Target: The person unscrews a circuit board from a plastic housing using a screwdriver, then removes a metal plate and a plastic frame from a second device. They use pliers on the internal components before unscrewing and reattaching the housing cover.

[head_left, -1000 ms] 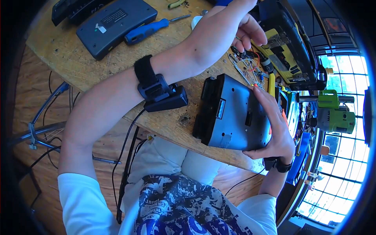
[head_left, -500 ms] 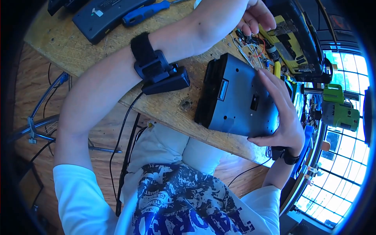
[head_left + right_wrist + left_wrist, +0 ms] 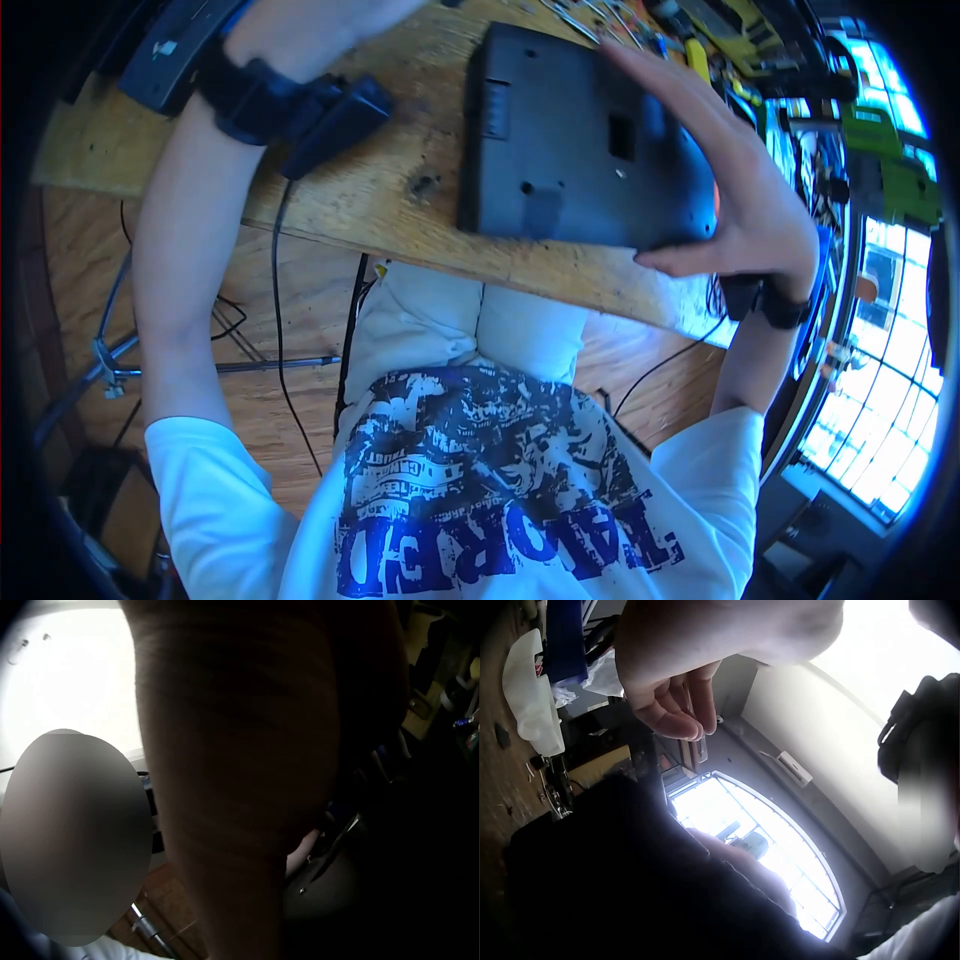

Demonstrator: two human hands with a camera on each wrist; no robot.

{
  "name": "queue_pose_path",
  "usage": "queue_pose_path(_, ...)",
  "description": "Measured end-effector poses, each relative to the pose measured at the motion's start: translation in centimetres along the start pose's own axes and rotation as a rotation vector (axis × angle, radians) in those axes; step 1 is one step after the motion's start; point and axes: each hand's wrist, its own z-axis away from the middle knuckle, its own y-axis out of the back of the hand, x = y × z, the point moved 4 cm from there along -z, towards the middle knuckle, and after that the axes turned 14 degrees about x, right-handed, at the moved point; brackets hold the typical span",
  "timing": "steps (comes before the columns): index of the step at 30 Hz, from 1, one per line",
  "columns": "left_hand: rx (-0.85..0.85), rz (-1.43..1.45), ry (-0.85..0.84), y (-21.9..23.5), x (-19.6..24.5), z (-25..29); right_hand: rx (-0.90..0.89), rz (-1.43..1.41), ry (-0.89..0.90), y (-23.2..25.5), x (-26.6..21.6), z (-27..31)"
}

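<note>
A black plastic device case (image 3: 570,150) stands over the wooden bench near its front edge, its broad face with screw holes and a rectangular opening turned toward me. My right hand (image 3: 745,190) grips its right end, long fingers along the far edge and thumb at the near edge. In the left wrist view the case (image 3: 600,877) is a dark mass below my left hand (image 3: 667,697), whose fingers are loosely curled with no thing visible in them. The head view cuts this hand off at the top, showing only the forearm. My right palm fills much of the right wrist view.
Left on the wooden bench (image 3: 400,140) lies another dark grey case (image 3: 165,60). Loose wires and small tools lie beyond the held case, beside a yellow-and-black case (image 3: 735,40). A green machine (image 3: 890,160) stands at the right. A cable (image 3: 280,330) hangs from my left wrist.
The head view has tipped down, so the bench sits higher in the picture. My right hand keeps its grip on the case, which has tilted; my left arm has shifted leftward, its hand leaving the head view.
</note>
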Motion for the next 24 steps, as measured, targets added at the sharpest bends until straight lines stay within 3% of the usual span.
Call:
queue_pose_path(4, -0.129, -0.17, 0.007, -2.8, 1.9, 0.7, -0.018, 0.041, 0.037, 0.1, -0.1, 0.3)
queue_pose_path(5, -0.111, -0.402, -0.08, -3.8, 2.2, 1.8, 0.005, 0.053, 0.018, 0.4, -0.5, 0.4)
queue_pose_path(6, -0.088, -0.634, -0.171, -4.3, 2.3, 2.9, 0.074, 0.085, 0.107, 0.7, -1.2, 0.5)
queue_pose_path(7, -0.115, -0.642, -0.165, -4.0, 2.6, 4.0, 0.143, 0.114, 0.198, 0.8, -1.8, 0.9)
queue_pose_path(9, -0.438, -1.098, -0.277, -2.9, 2.5, 6.8, 0.117, -0.027, 0.086, 0.1, -0.3, 1.1)
queue_pose_path(11, -0.52, -1.229, -0.092, -1.6, 0.8, 8.4, 0.141, -0.066, 0.165, -0.3, -0.6, 0.9)
queue_pose_path(15, -0.374, -1.268, -0.112, -2.0, -0.4, 10.2, 0.101, -0.124, 0.096, 0.4, -1.1, 1.5)
queue_pose_path(16, -0.36, -1.295, -0.097, -2.4, -0.3, 10.3, 0.175, -0.134, 0.194, 0.5, -1.2, 1.8)
queue_pose_path(20, -0.384, -1.345, -0.161, -3.4, -0.4, 10.5, 0.175, -0.069, 0.219, 0.6, -1.3, 1.7)
queue_pose_path(22, -0.344, -1.37, -0.143, -3.7, -0.4, 10.7, 0.049, -0.102, 0.097, 1.1, -1.8, 1.9)
queue_pose_path(24, -0.351, -1.374, -0.131, -4.1, -0.4, 10.9, 0.093, -0.067, 0.125, 0.7, -1.8, 2.4)
